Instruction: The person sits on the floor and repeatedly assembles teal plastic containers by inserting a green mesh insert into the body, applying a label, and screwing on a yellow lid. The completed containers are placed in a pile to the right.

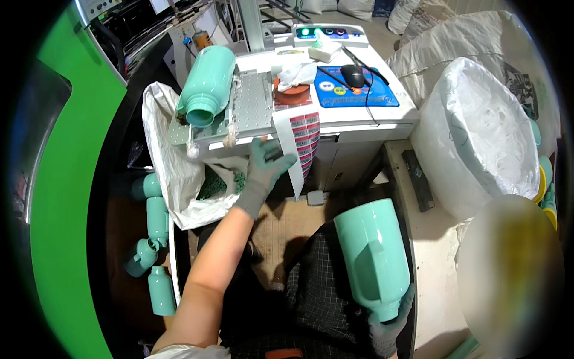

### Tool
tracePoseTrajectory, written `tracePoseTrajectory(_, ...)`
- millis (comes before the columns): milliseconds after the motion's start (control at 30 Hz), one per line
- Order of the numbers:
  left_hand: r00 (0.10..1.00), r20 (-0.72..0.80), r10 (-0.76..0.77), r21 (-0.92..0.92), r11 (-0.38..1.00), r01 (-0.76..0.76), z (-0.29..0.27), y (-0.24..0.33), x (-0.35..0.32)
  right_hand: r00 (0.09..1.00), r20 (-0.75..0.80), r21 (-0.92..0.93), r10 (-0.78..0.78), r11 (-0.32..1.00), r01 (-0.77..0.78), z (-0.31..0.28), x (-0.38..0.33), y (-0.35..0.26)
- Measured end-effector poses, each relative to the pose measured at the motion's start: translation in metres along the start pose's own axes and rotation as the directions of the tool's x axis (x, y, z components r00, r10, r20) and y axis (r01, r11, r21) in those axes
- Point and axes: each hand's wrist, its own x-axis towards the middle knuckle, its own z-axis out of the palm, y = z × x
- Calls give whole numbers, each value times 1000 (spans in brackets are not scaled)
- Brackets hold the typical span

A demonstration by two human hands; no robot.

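My right hand [388, 329], in a grey glove, grips the neck of a turquoise plastic jug [375, 254] with a moulded handle. The jug is tilted neck-down beside my right leg, its wide base turned up and away. My left hand [266, 167], in a grey and green glove, reaches forward with fingers apart. Its fingertips are close to a hanging strip of printed labels [306, 140] with a white margin; I cannot tell whether they touch. Another turquoise jug [209, 84] lies on the perforated metal plate [254, 99], mouth toward me.
A white sack [170, 155] with green scraps hangs left of my arm. Several turquoise bottles [158, 218] lie in the left bin. On the white worktop are a mouse [353, 76], blue mat [335, 96] and button panel [332, 33]. A large plastic-lined sack [472, 143] stands right.
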Motion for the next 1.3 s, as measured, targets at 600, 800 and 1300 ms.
tracePoseTrajectory(600, 989, 32, 147, 332, 931, -149, 12, -2, 62, 999, 35, -80, -10, 997, 12, 7, 0, 4)
tracePoseTrajectory(800, 995, 27, 94, 62, 993, -96, 2, -20, 74, 1000, 0, 162, 21, 987, -21, 27, -1, -24)
tracePoseTrajectory(1300, 856, 336, -392, -446, 735, 512, 35, 82, -195, 980, 87, -150, -181, 970, 193, 30, -24, -2)
